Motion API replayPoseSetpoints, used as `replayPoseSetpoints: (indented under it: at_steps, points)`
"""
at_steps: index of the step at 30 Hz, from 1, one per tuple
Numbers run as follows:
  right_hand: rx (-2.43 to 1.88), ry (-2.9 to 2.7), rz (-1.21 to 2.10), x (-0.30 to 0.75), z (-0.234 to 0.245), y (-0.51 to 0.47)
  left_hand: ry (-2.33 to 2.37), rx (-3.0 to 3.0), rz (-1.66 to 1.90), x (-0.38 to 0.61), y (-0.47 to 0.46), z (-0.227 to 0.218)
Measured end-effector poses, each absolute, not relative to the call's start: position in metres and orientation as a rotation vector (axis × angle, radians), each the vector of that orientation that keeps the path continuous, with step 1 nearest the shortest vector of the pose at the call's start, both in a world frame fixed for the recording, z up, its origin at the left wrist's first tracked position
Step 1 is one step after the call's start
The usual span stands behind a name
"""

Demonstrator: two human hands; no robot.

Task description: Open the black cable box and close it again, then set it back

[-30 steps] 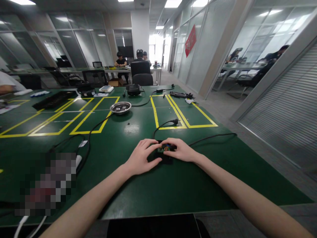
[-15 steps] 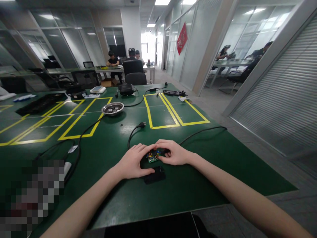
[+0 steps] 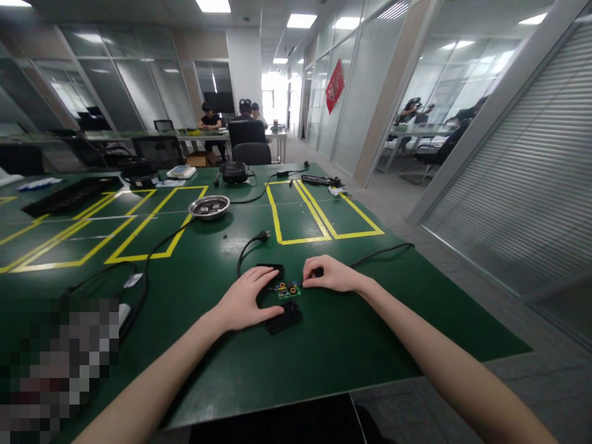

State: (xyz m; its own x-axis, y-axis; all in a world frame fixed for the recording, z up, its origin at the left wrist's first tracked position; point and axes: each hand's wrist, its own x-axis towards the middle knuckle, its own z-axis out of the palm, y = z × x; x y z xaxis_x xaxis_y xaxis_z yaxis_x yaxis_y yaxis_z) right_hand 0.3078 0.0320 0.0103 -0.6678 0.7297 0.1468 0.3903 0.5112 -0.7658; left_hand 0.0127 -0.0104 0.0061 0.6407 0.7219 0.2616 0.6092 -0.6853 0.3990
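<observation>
A small green circuit board (image 3: 289, 290) with yellow-ringed coils lies on the table between two black plastic case halves. My left hand (image 3: 245, 299) is spread to the left of it, thumb on the near case half (image 3: 287, 317) and fingertips at the far case half (image 3: 272, 269). At the right end of the board, my right hand (image 3: 328, 274) is closed in a pinch. Dark material shows inside its curled fingers, and a black cable (image 3: 383, 251) runs from behind this hand to the right. The exact grip on the cable is partly hidden.
A black plug (image 3: 263, 235) on a bent cord lies beyond the board. Farther back are a metal bowl (image 3: 209, 208) with metal parts, a black device (image 3: 234, 173) and a folded tripod (image 3: 321, 180). Yellow tape marks the green table (image 3: 361, 333). Several people sit in the background.
My right hand has moved slightly right, apart from my left hand. The board and far case half now show more fully. The near case half has shifted slightly up and left in view.
</observation>
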Motion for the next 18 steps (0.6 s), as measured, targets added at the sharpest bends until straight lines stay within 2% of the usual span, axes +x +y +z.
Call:
replayPoseSetpoints:
  at_steps: [10, 18]
  points:
    - [-0.991, -2.364, 0.743, 0.280, 0.002, 0.019, 1.087, 2.571, 0.636, 0.014, -0.008, 0.008]
    - [-0.967, -2.400, 0.693, 0.280, 0.004, 0.016, 1.037, 2.601, 0.657, 0.011, -0.009, 0.011]
